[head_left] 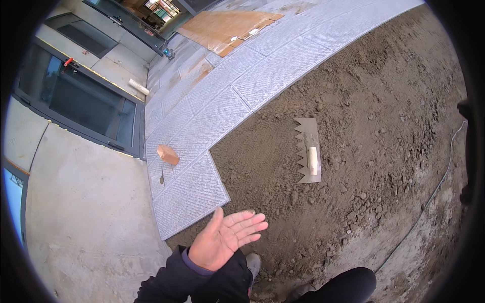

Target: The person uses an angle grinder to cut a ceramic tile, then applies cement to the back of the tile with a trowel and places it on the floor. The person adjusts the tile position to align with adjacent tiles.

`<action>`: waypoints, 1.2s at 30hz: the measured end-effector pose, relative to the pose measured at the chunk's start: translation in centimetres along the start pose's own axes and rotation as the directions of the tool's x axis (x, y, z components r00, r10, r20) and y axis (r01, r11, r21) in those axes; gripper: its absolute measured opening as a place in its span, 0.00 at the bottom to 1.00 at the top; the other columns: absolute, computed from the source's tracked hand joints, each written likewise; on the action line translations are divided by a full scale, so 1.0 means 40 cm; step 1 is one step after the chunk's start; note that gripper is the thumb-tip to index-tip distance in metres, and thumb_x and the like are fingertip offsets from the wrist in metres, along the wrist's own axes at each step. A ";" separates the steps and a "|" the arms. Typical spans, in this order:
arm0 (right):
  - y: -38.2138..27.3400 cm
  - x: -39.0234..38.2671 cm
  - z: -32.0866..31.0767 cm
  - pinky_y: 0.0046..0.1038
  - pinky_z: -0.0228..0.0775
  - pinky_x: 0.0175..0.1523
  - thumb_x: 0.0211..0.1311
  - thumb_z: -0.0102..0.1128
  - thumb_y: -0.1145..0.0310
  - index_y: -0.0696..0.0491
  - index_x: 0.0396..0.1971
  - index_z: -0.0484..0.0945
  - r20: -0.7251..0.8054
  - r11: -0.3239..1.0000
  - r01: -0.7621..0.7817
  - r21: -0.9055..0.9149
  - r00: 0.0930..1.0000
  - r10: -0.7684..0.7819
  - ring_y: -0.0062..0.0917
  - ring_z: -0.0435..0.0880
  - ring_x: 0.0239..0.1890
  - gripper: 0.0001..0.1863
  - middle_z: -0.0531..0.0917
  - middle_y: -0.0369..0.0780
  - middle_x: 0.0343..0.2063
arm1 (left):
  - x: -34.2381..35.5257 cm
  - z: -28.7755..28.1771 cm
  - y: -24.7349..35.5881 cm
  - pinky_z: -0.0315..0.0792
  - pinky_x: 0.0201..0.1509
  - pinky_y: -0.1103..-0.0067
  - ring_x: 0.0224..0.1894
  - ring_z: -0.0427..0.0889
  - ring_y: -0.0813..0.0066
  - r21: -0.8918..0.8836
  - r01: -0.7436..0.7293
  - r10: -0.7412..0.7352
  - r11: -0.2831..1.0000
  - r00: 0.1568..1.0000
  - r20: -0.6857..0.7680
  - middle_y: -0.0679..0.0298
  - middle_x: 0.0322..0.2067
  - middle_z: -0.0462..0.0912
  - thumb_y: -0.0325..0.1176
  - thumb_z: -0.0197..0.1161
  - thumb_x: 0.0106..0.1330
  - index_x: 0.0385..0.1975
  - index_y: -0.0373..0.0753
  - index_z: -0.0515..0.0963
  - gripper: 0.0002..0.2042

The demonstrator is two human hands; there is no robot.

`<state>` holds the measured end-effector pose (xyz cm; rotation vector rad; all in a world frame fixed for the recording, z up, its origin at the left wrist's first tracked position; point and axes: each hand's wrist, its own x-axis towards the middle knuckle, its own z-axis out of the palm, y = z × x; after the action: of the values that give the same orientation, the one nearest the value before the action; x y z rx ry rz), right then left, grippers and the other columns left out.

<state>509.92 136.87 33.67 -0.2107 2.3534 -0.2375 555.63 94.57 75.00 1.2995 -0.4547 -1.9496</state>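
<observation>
My left hand [226,237] is held out with the palm turned up toward me, the fingers stretched to the right and the thumb up. Nothing lies in it. Just beyond the thumb is the corner of a grey textured paving slab [192,199]. On the dark loose soil [262,161] ahead lies a notched trowel [312,136] with large teeth along its left edge and a pale handle, apart from the hand. A reddish-brown block [168,154] rests on the slabs, close to a small thin dark object I cannot make out. My right hand does not show.
Rows of laid slabs [283,65] run up to the far right, with brown boards [227,28] on them. A concrete wall [86,202] with dark-framed windows [96,111] stands at the left. A thin cable [429,202] crosses the ground at the right. My shoe [254,263] is below.
</observation>
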 end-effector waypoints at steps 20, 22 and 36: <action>-1.334 -0.553 -0.575 0.20 0.47 0.16 0.83 0.56 0.56 0.50 0.32 0.74 -0.357 0.423 0.873 0.244 0.486 -0.797 0.12 0.62 0.12 0.17 0.70 0.29 0.16 | 0.478 -0.052 -0.141 0.71 0.71 0.66 0.66 0.80 0.60 -0.294 0.152 -0.161 0.944 0.987 -0.009 0.48 0.66 0.78 0.62 0.43 0.83 0.73 0.26 0.62 0.40; -1.492 -0.635 -0.539 0.20 0.46 0.16 0.84 0.54 0.54 0.49 0.30 0.72 -0.297 0.378 0.904 0.202 0.424 -0.856 0.11 0.61 0.11 0.20 0.68 0.29 0.15 | 0.530 -0.064 -0.136 0.70 0.72 0.65 0.67 0.80 0.60 -0.329 0.158 -0.194 0.931 0.978 -0.080 0.48 0.67 0.76 0.61 0.42 0.83 0.74 0.25 0.60 0.40; -2.060 -0.995 0.085 0.20 0.51 0.14 0.83 0.48 0.43 0.50 0.31 0.71 0.472 0.459 0.321 0.829 0.041 -0.881 0.12 0.59 0.11 0.26 0.65 0.28 0.14 | 0.336 -0.383 -0.090 0.44 0.87 0.60 0.85 0.42 0.52 -0.764 -0.583 -0.208 0.276 0.740 -0.640 0.47 0.83 0.41 0.63 0.39 0.83 0.81 0.27 0.34 0.46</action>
<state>547.17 65.41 77.14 -0.9221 0.7916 -0.9512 565.13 88.64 57.62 0.8450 0.8311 -0.9633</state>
